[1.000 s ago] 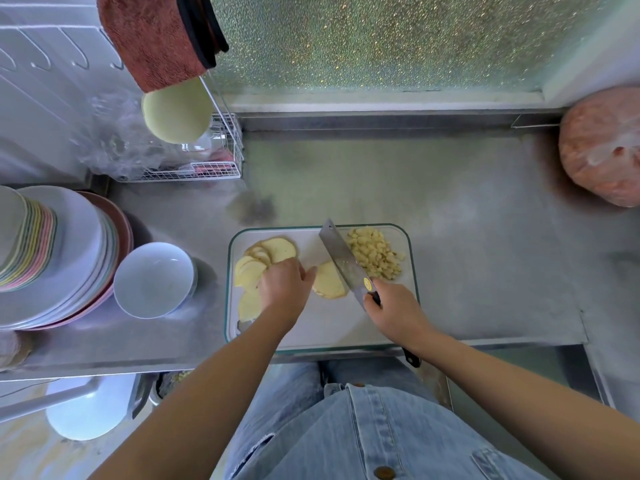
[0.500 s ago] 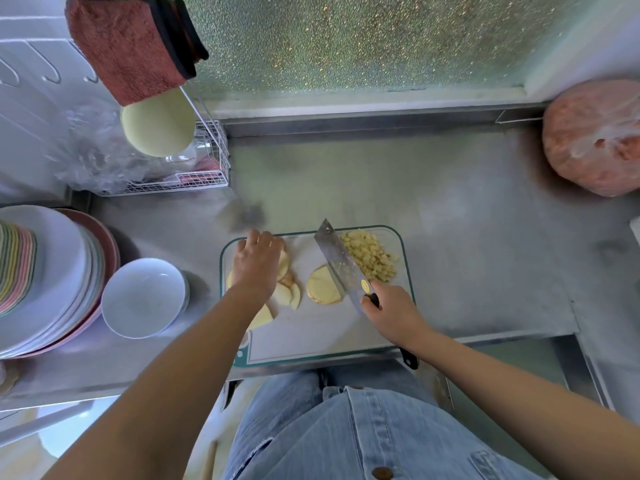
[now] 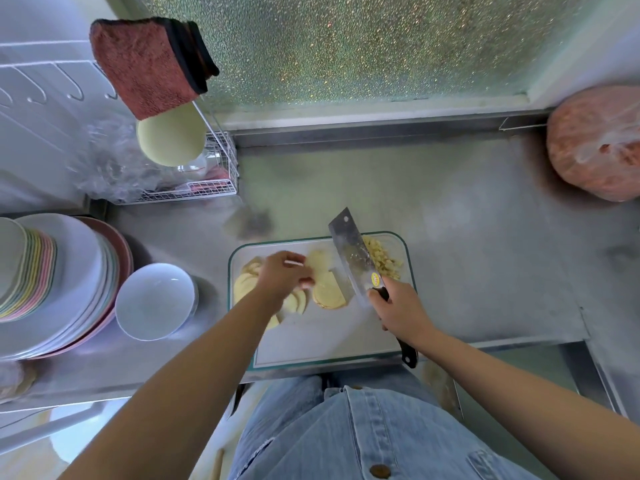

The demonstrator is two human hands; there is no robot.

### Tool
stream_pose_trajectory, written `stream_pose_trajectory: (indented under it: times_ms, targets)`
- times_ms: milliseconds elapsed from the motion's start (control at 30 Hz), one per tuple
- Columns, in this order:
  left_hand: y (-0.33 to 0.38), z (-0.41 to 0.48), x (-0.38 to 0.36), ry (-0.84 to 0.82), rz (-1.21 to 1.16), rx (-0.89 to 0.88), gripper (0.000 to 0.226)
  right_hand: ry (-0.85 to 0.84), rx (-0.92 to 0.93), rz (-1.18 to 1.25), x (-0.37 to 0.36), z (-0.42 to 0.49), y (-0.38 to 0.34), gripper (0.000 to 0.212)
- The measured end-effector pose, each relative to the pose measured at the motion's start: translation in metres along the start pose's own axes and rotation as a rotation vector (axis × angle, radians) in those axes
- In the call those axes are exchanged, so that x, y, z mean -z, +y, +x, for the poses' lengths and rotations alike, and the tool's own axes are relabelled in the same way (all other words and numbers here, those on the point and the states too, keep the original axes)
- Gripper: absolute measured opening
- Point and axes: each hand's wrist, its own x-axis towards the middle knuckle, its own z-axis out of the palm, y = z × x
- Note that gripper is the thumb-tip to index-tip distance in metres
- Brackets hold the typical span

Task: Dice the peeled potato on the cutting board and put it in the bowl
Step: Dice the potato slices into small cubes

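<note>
Steel counter point(image 3: 450, 220) carries a white green-rimmed cutting board point(image 3: 329, 342), a round white bowl point(image 3: 156, 301) just left. Right hand point(image 3: 401, 313) curls round the black-handled steel cleaver point(image 3: 349, 258), blade between pale potato slices point(image 3: 329, 292) and yellow diced pile point(image 3: 384, 261). Left hand point(image 3: 282, 275), blurred over the slices: grip unreadable.

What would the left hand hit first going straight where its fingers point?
Probably the potato slices stacked just right of the left hand; the knife blade lies beyond. Blur hides the hand's height.

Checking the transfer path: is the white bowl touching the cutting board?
Apart. The head view shows a strip of bare steel counter between the white bowl and the left edge of the cutting board.
</note>
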Motion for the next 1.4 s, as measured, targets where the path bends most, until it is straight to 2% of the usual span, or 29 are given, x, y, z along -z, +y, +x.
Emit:
stream_pose_trajectory:
  times_ms: [100,233,433,567,667,867,1233,1400]
  targets:
    - [-0.02,-0.013,-0.016,-0.018,-0.043,0.14,0.02,-0.02,-0.032,-0.018,0.002,-0.004,0.004,0.029]
    - [-0.034,-0.018,-0.028,0.124,0.016,0.14,0.024,-0.046,-0.045,-0.03,0.003,-0.007,0.009,0.025]
    - [-0.042,-0.024,-0.027,0.22,0.476,0.033,0.011,-0.055,-0.005,-0.102,0.001,-0.008,0.012,0.025]
    - [-0.041,-0.027,-0.028,0.161,0.759,-0.034,0.026,-0.048,0.078,-0.276,-0.003,-0.008,0.011,0.033]
    - [-0.043,-0.029,-0.03,0.186,0.887,-0.117,0.025,-0.057,0.104,-0.349,-0.004,-0.011,0.009,0.034]
    - [-0.046,-0.033,-0.038,0.231,0.869,-0.234,0.03,-0.1,0.113,-0.399,-0.008,-0.014,0.007,0.024]
    - [-0.047,-0.032,-0.044,0.295,0.775,-0.167,0.027,-0.087,0.145,-0.385,-0.014,-0.021,0.007,0.02]
    - [-0.048,-0.032,-0.05,0.301,0.793,-0.114,0.041,-0.102,0.165,-0.423,-0.017,-0.026,0.005,0.017]
